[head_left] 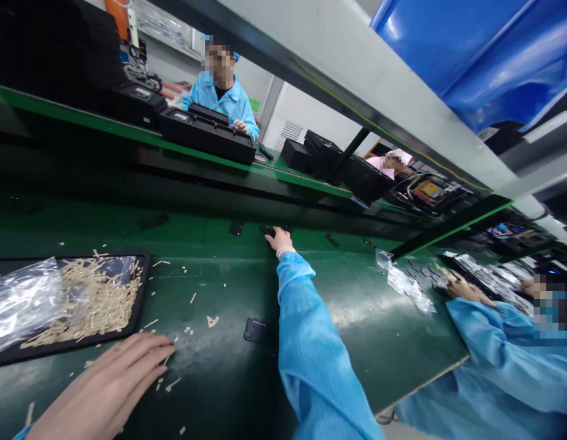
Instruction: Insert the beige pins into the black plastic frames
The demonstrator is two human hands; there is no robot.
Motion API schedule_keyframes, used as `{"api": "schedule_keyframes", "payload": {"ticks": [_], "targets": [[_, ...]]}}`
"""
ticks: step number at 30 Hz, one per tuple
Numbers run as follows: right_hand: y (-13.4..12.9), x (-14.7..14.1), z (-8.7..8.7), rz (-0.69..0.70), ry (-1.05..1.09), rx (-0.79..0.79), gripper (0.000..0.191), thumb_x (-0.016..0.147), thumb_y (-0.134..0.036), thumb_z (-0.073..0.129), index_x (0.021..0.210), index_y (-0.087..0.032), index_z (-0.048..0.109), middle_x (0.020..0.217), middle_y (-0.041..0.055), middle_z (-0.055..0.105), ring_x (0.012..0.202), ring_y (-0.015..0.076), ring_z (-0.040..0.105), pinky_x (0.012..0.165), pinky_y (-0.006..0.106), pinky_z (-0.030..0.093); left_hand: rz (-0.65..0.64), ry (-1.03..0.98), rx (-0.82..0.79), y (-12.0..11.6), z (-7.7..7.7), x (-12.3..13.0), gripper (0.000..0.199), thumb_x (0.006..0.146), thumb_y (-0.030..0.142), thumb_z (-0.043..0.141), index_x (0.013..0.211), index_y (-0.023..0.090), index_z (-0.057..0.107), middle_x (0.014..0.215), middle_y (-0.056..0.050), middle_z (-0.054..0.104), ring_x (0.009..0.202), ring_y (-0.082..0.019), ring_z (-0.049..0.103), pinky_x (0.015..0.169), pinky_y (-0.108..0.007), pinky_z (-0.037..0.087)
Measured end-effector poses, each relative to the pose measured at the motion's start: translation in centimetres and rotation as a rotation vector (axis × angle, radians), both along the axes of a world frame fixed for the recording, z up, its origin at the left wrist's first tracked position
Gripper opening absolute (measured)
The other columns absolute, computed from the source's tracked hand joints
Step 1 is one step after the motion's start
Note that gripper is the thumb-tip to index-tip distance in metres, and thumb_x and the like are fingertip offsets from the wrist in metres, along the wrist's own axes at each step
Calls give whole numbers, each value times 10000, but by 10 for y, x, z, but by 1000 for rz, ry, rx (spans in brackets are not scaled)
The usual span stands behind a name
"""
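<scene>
Our right hand (280, 238) is at a black part (267, 231) on the bench's (219, 391) far side; whether we pinch it, we cannot tell. Our left hand (112, 382), empty, fingers extended nearly together, lies by the tray (143, 287) of thin, pale strips (104, 305) and crinkled, glossy film (29, 296). Our sleeve (311, 330) could drag the flat plate (255, 330); stray scraps (212, 321) could cling to our skin.

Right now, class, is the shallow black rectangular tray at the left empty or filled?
Not empty: thin, pale strips are heaped in the tray, and a clear plastic bag lies partly over them.
</scene>
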State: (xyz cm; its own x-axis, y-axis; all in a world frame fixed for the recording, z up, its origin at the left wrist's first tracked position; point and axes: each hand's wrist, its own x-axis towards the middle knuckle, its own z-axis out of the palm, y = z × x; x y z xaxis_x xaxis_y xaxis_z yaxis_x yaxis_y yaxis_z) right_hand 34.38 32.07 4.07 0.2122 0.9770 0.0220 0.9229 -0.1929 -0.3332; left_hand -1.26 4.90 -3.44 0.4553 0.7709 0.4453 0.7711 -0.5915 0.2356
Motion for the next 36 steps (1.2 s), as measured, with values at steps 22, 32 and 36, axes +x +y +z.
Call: {"api": "schedule_keyframes", "payload": {"ticks": [22,32,36], "targets": [[-260,-37,-1,777,30,63,303,807,-342,828,1039,-203,692,1072,91,700,987,257,665,862,377,539,-199,222,-171,80,10,82,307,973,141,465,1009,222,759,957,-67,740,935,-213,710,876,-328,560],[-280,-66,-25,573,146,135,82,946,-251,694,1024,-237,711,1051,55,730,1032,198,672,964,317,526,-230,300,-159,83,-7,88,223,951,328,665,1112,174,670,1131,-63,700,988,-211,686,861,-438,585],[-251,-82,-25,529,-10,114,164,973,-210,642,1116,-219,721,1093,73,734,1056,225,657,952,327,522,-226,314,-161,87,-7,89,291,957,356,653,1192,186,650,1208,-81,681,1022,-224,681,874,-451,583]]}}
